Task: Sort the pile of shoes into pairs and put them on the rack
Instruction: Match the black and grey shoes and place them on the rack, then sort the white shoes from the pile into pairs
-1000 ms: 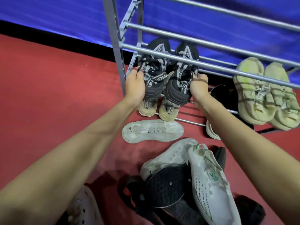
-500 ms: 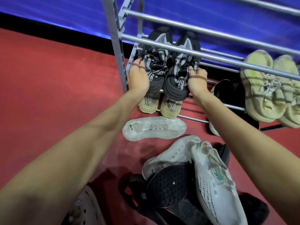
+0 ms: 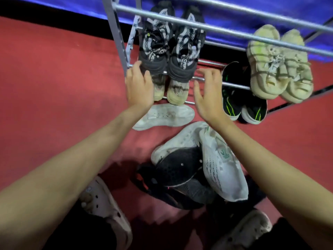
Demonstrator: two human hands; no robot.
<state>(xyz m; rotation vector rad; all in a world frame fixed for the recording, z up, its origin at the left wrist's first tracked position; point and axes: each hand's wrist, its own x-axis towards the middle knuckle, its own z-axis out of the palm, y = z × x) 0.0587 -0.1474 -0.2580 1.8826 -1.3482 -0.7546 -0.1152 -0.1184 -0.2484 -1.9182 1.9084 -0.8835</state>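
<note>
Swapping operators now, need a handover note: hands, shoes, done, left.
Left hand open, at the heel of the black patterned pair; whether it touches is unclear. Right hand open, holding nothing.
Done: black patterned pair, cream pair, black and green pair and a beige pair sit on the rack.
Left: white shoe alone on the floor, plus the mixed pile of white and black shoes to pair and shelve.

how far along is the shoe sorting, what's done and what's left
Done: four pairs sit on the rack: black-and-white sneakers, beige shoes beneath, cream sneakers, black shoes with green stripes. In hand: nothing; left hand and right hand are open. Left: a white shoe on the floor and the mixed pile.
</note>
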